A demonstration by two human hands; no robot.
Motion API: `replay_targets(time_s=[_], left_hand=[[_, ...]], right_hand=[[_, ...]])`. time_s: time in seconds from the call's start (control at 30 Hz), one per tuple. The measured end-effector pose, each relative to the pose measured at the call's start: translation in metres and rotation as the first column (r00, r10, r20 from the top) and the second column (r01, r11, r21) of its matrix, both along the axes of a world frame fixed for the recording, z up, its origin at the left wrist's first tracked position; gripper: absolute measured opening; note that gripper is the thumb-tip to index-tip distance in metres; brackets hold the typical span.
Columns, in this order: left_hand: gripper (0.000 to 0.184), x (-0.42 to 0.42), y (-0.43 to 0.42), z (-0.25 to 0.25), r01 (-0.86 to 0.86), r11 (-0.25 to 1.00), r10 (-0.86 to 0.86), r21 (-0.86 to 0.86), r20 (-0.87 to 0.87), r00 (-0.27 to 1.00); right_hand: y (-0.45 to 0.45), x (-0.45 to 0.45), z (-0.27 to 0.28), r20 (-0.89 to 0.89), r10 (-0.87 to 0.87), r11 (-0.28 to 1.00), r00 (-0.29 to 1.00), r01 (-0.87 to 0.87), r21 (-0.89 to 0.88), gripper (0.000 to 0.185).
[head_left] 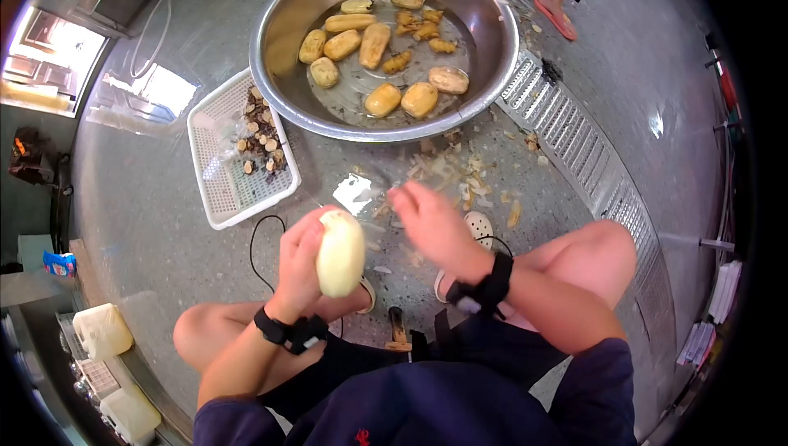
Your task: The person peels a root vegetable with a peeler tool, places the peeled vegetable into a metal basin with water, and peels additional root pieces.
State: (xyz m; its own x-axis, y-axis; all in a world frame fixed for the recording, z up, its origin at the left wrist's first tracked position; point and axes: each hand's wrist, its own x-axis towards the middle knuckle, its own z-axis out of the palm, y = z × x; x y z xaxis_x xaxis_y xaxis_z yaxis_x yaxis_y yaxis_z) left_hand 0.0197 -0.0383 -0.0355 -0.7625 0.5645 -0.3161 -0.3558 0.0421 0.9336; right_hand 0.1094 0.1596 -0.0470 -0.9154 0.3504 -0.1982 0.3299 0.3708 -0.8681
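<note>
Peeled root held on the near side of a metal basin

A person's left hand [300, 261] wraps its fingers around a pale peeled root [341, 257], between the wearer and the metal basin [382, 131]. The right hand [437, 231], apart from the root, is blurred; its fingers seem curled, but whether they pinch anything I cannot tell. Brown-skinned roots [374, 45] lie in the basin's shallow water. Left of the basin sits a white basket [240, 203]; peelings [469, 179] litter the floor on its near side.
</note>
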Motion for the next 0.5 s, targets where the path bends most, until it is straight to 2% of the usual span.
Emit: replay_targets(time_s=[0.03,0.13,0.17,0.27,0.3,0.4,0.47,0.5], left_hand=[[0.047,0.003,0.001,0.002,0.031,0.999,-0.032,-0.036,-0.045,0.998],[0.047,-0.01,-0.004,0.006,-0.012,0.964,-0.102,0.266,0.41,0.906],[0.057,-0.015,-0.003,0.006,-0.009,0.964,-0.102,0.266,0.398,0.912],[0.059,-0.027,-0.007,-0.004,-0.078,0.91,-0.147,0.408,0.492,0.858],[0.059,-0.028,-0.007,-0.003,-0.081,0.891,-0.187,0.447,0.524,0.831],[0.06,-0.029,-0.007,0.009,-0.086,0.962,-0.068,0.259,0.532,0.844],[0.062,-0.032,-0.004,0.008,-0.104,0.962,-0.051,0.255,0.535,0.843],[0.062,-0.033,-0.002,0.01,-0.108,0.962,-0.046,0.252,0.537,0.843]], right_hand=[[0.01,-0.004,-0.003,0.004,-0.016,1.0,1.0,0.016,0.017,0.037],[0.007,-0.003,0.004,-0.002,0.037,0.999,0.999,-0.037,-0.028,0.037],[0.001,-0.003,0.006,-0.016,0.072,0.995,0.997,-0.073,-0.066,0.036],[-0.006,0.003,-0.01,0.007,-0.012,0.932,1.0,0.014,-0.363,0.034],[-0.006,0.004,-0.008,-0.022,0.003,0.947,1.0,-0.01,-0.322,0.034],[-0.005,0.009,0.009,-0.093,0.065,0.976,0.994,-0.083,-0.202,0.032],[-0.004,0.01,0.02,-0.132,0.126,0.982,0.983,-0.143,-0.127,0.032],[-0.005,0.011,0.02,-0.198,0.166,0.986,0.966,-0.168,0.007,0.032]])
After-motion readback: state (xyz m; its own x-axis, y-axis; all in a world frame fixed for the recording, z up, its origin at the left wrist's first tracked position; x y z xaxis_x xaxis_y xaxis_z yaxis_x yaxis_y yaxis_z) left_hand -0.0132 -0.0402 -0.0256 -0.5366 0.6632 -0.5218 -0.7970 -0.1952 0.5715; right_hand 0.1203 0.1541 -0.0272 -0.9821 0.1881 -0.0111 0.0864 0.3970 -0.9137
